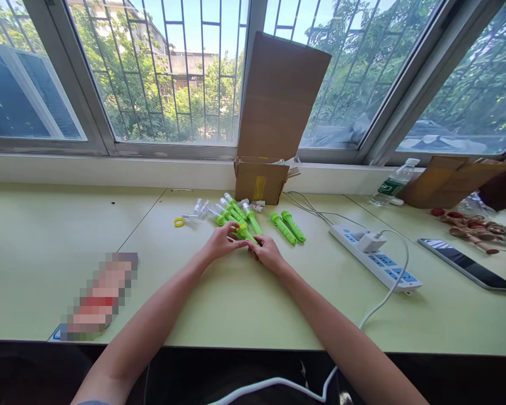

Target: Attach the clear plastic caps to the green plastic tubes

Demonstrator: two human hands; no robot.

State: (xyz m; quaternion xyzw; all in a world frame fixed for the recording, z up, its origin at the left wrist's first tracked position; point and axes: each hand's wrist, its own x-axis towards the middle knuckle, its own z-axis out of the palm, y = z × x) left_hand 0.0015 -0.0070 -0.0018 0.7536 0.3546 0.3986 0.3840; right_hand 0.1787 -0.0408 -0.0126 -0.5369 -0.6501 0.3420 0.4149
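Both of my hands are together over the table, fingers closed around one bright green ribbed plastic handle (245, 232). My left hand (222, 243) pinches its upper end, where a yellow ring shows by the fingertips. At the lower end, my right hand (268, 254) has its fingers wrapped on the handle, hiding part of it. Just beyond lie several green handles with clear tips (235, 208). Two more green handles (287, 227) without clear tips rest to the right. Loose clear plastic caps (200, 208) and a yellow ring (179, 222) are on the left.
An open cardboard box (259, 183) stands against the window sill. To the right are a white power strip (375, 259) with a plugged-in charger and cable, a phone (468, 264), a water bottle (394, 183) and another box (436, 183). A blurred-out flat item (101, 298) lies left.
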